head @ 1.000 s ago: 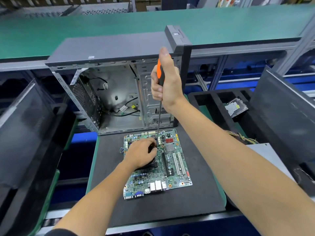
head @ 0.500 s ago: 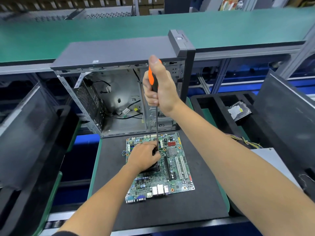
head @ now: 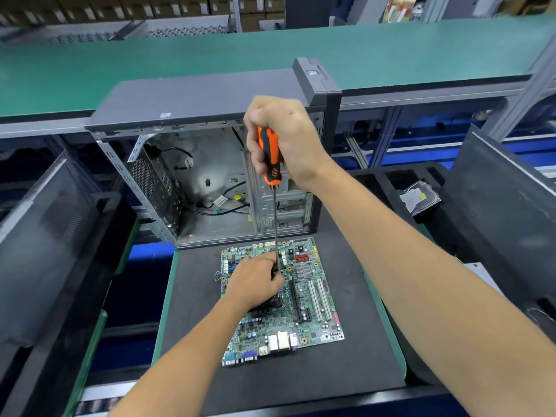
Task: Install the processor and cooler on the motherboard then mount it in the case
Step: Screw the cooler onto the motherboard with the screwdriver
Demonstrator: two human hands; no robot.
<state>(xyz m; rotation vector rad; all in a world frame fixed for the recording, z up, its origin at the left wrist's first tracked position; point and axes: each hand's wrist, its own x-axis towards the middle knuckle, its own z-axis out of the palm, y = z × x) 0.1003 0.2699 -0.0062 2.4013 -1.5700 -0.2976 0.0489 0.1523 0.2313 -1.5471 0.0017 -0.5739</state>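
A green motherboard [head: 313, 299] lies flat on a black mat [head: 355, 368]. A black cooler [head: 270, 305] sits on the board, mostly hidden under my left hand [head: 255, 284], whose fingers curl over it and touch the screwdriver's shaft near the tip. My right hand [head: 285, 139] grips the orange-and-black handle of a long screwdriver [head: 272, 164], held upright with its tip down at the cooler's far right corner. The open grey case [head: 210, 94] stands behind the board with its empty inside facing me.
Loose cables [head: 228, 203] lie inside the case. A hard drive [head: 419, 198] rests in a black foam tray at the right. Dark panels [head: 505, 212] lean at both sides. A green conveyor shelf [head: 90, 70] runs behind the case.
My right hand has turned on the screwdriver handle, so more of the orange grip shows below the fist. The left hand stays on the cooler.
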